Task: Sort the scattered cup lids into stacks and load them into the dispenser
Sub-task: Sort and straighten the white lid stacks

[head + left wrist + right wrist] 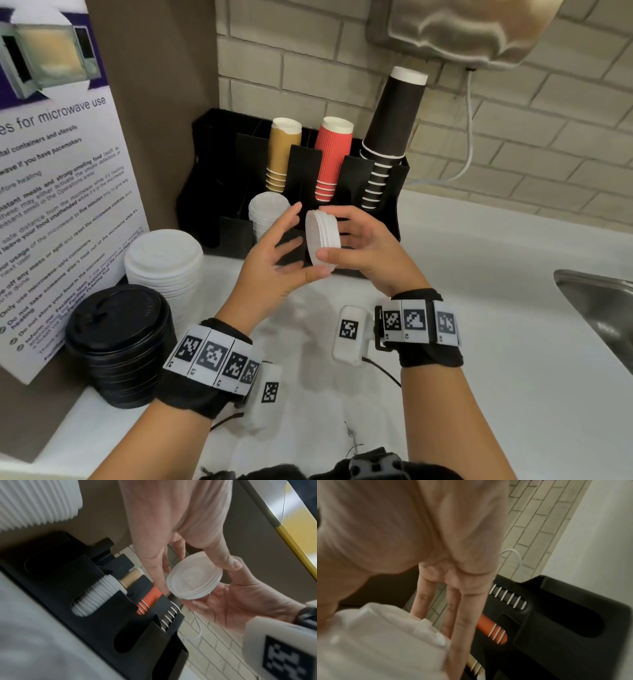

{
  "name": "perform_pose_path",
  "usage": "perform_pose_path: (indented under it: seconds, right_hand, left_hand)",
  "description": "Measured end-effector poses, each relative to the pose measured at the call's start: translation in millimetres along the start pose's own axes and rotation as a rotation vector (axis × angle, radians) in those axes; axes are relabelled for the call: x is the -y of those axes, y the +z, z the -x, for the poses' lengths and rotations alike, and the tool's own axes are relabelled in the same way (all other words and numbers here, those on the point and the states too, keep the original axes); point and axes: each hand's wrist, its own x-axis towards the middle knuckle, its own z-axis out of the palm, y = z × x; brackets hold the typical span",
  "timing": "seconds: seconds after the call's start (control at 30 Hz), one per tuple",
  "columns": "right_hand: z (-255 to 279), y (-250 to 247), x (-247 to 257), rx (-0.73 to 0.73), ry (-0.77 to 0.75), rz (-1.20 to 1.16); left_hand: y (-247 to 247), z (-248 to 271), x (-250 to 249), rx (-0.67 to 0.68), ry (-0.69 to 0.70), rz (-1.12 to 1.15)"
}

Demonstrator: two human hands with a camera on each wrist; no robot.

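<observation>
A short stack of small white lids [322, 238] is held on edge in front of the black dispenser [212, 178]. My right hand [342, 236] grips it, thumb on the near face and fingers behind. My left hand [300, 241] is beside it with fingers nearly straight and the thumb touching the lower rim. The left wrist view shows the stack [193, 580] between the left thumb and fingers, above the right palm [228, 601]. In the right wrist view the lids [376, 642] blur large under the right fingers [460, 615]. One front slot holds small white lids [269, 212].
On the counter at left stand a tall stack of large white lids [164, 263] and a stack of black lids [120, 342], next to a microwave notice [61, 192]. Tan, red and black cups fill the dispenser's rear slots. A steel sink [599, 308] lies at right.
</observation>
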Motion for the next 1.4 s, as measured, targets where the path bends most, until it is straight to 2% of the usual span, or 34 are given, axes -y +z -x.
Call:
perform_pose_path:
  seconds: [0.1, 0.17, 0.27, 0.37, 0.43, 0.8, 0.97, 1.07, 1.13, 1.27, 1.33, 1.4]
  right_hand:
    - [-36.0, 2.3, 8.2, -0.174, -0.066, 0.080]
    - [-65.5, 10.0, 9.8, -0.243, -0.126, 0.234]
    - [-108.4, 27.3, 2.7, -0.156, -0.156, 0.521]
    - [-140.0, 41.4, -9.4, -0.029, -0.092, 0.807]
    - [-153.5, 47.2, -16.7, 0.029, -0.081, 0.908]
    - [-174.7, 70.9, -26.0, 0.180, -0.049, 1.139]
    - [-165.1, 79.1, -26.1, 0.196, -0.062, 1.370]
    - [-159.6, 86.4, -31.8, 0.108, -0.045, 1.463]
    - [-155.8, 90.7, -38.0, 0.071, -0.045, 1.494]
    - [-147.4, 89.2, -34.2, 0.111, -0.036, 1.448]
    - [-140.9, 80.6, -26.8, 0.130, -0.038, 1.306]
    - [-129.5, 64.7, -19.1, 0.029, -0.074, 1.036]
  left_hand:
    - [-18.9, -3.6, -9.5, -0.188, 0.040, -0.045]
    - [-33.2, -5.5, -13.1, -0.288, 0.081, -0.047]
    - [-47.7, -6.6, -15.6, -0.350, 0.107, -0.048]
    - [-55.2, -3.9, -16.7, -0.377, 0.111, -0.038]
    - [-58.5, -0.9, -17.4, -0.384, 0.108, -0.036]
    - [-61.9, 1.7, -23.1, -0.407, 0.076, -0.026]
    - [-61.4, -1.3, -20.0, -0.401, 0.068, -0.014]
    - [-61.1, -2.3, -16.9, -0.387, 0.061, -0.023]
    - [-60.5, -2.3, -14.9, -0.380, 0.055, -0.030]
    - [-57.3, -1.7, -13.4, -0.352, 0.044, -0.040]
    - [-54.0, -0.8, -12.1, -0.331, 0.035, -0.035]
    - [-49.5, -0.4, -9.9, -0.309, 0.027, -0.034]
